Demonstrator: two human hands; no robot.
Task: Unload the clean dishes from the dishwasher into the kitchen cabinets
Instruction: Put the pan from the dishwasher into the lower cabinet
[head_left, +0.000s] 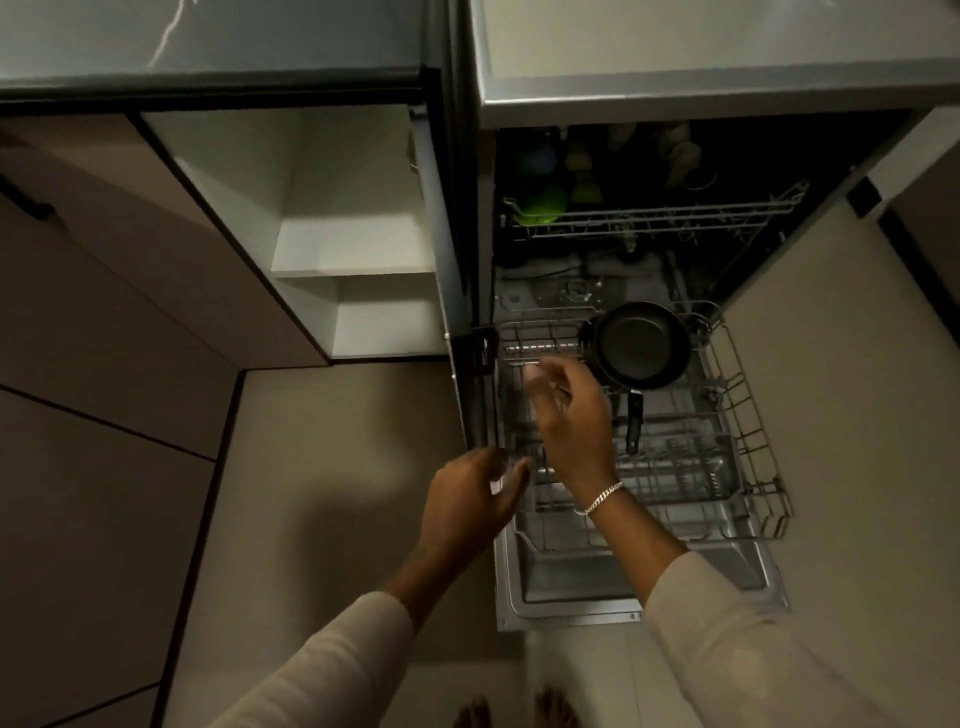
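The dishwasher's lower rack (748, 426) is pulled out over the open door (571, 597). A black frying pan (641, 345) lies in the rack's far part, its handle (634, 421) pointing toward me. My right hand (571, 415), with a bracelet at the wrist, hovers over the rack's left side just left of the pan, fingers spread and blurred. My left hand (472, 499) is at the rack's near left corner with curled fingers; a small pale glint shows between them, and I cannot make out what it is. Green cups (540, 205) sit in the upper rack (675, 218).
An open cabinet (358, 244) with white shelves stands left of the dishwasher, its door (171, 244) swung out to the left. A countertop (701, 47) runs above. My bare feet (519, 712) are on pale floor in front of the dishwasher door.
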